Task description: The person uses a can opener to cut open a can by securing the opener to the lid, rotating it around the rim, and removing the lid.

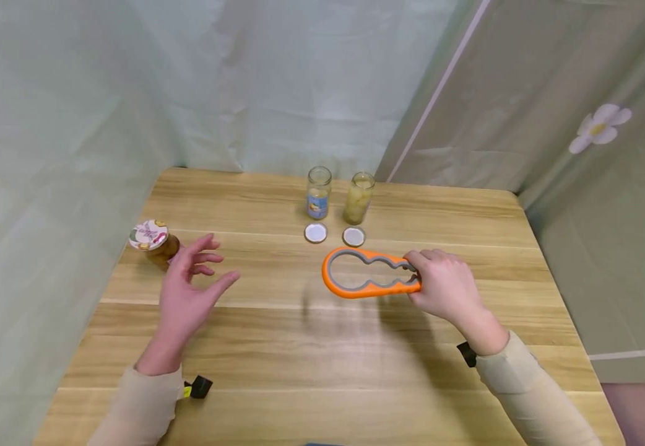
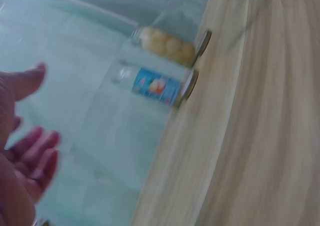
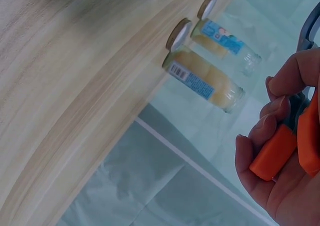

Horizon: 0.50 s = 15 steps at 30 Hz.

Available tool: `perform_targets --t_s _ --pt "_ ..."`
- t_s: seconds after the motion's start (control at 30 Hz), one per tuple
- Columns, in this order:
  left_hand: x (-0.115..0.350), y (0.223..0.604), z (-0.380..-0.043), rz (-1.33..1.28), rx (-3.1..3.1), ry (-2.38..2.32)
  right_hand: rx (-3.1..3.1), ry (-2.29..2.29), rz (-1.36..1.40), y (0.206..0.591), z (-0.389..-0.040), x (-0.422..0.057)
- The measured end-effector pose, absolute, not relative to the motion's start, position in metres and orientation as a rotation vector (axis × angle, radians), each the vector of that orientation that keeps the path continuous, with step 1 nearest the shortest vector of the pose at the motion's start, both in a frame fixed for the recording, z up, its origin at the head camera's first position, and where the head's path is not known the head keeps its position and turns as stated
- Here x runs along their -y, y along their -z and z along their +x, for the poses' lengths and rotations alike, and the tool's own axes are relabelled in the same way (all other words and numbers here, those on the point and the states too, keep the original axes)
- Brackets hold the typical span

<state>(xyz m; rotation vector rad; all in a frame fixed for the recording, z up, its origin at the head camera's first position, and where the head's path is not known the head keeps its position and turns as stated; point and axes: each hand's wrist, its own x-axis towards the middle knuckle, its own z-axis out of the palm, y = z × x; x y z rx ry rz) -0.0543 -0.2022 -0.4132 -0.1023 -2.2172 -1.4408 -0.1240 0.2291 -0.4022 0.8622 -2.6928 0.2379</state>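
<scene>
My right hand (image 1: 446, 286) grips the handles of an orange and grey jar opener (image 1: 333, 290), its looped end pointing left above the table. In the right wrist view the fingers curl round the orange handles (image 3: 275, 153). On the left, my left hand (image 1: 189, 297) is raised with fingers spread and thumb apart, holding nothing. Just beyond it stands a closed jar (image 1: 162, 251) with a patterned lid (image 1: 148, 235), partly hidden by the fingers. At the back stand two open glass jars, one with a blue label (image 1: 317, 204) and one with pale round contents (image 1: 358, 201).
Two lids, a left one (image 1: 316, 233) and a right one (image 1: 353, 236), lie white side up in front of the open jars. The wooden table (image 1: 278, 365) meets a pale curtain (image 1: 278, 87) at its back edge. A dark object's edge shows at the bottom.
</scene>
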Motion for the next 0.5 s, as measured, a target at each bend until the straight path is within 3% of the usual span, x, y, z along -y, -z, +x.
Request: perform_targets --t_s 0.17,0.5 --pt "0.216 0.396 -0.035 -0.079 1.866 1.358 2.693 -0.251 0.865 0.404 -0.125 -0.23" --pt "0.261 0.404 -0.036 0.29 1.822 1.199 2.697 -0.257 0.855 0.404 -0.122 -0.233"
